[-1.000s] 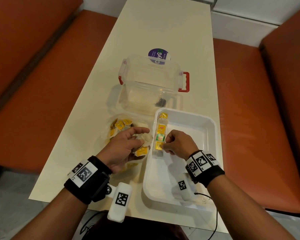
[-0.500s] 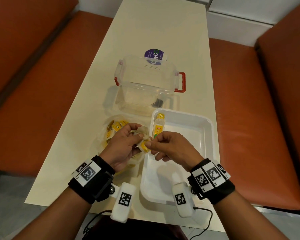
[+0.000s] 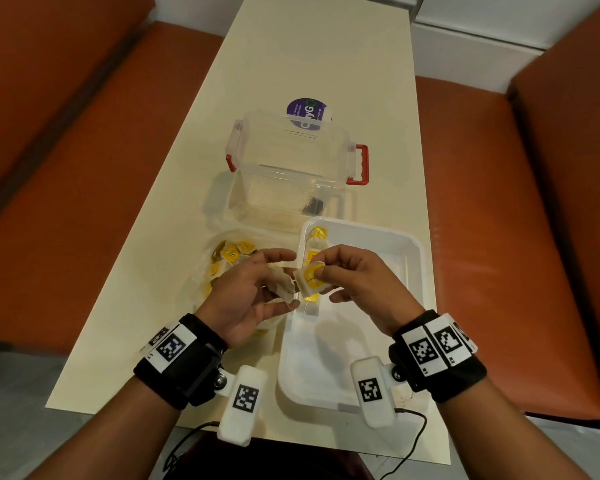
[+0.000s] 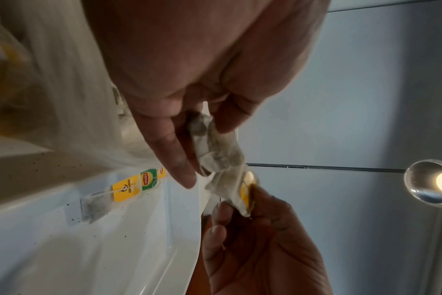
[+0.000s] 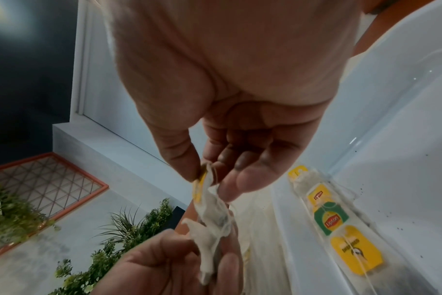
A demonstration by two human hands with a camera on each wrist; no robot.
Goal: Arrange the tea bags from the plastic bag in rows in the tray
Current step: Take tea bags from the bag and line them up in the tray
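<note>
My left hand (image 3: 284, 282) holds a crumpled tea bag (image 3: 280, 281) just above the left rim of the white tray (image 3: 414, 306). My right hand (image 3: 317, 266) pinches a tea bag with a yellow tag (image 3: 308, 278) that touches the left one. In the left wrist view the crumpled tea bag (image 4: 209, 143) sits in my left fingers above the tagged tea bag (image 4: 240, 191). In the right wrist view my thumb and forefinger pinch the tagged tea bag (image 5: 209, 193). A row of tea bags (image 3: 313, 252) lies along the tray's left wall. The plastic bag (image 3: 227, 259) with several tea bags lies left of the tray.
A clear container (image 3: 291, 168) with red handles stands just behind the tray and bag, a purple-labelled lid (image 3: 307, 112) behind it. The cream table (image 3: 312, 57) is narrow, with orange benches (image 3: 66, 168) on both sides. Most of the tray floor is bare.
My right hand left the row in the tray and met my left hand. My left hand rose from the plastic bag, and the tea bags are now held between both hands.
</note>
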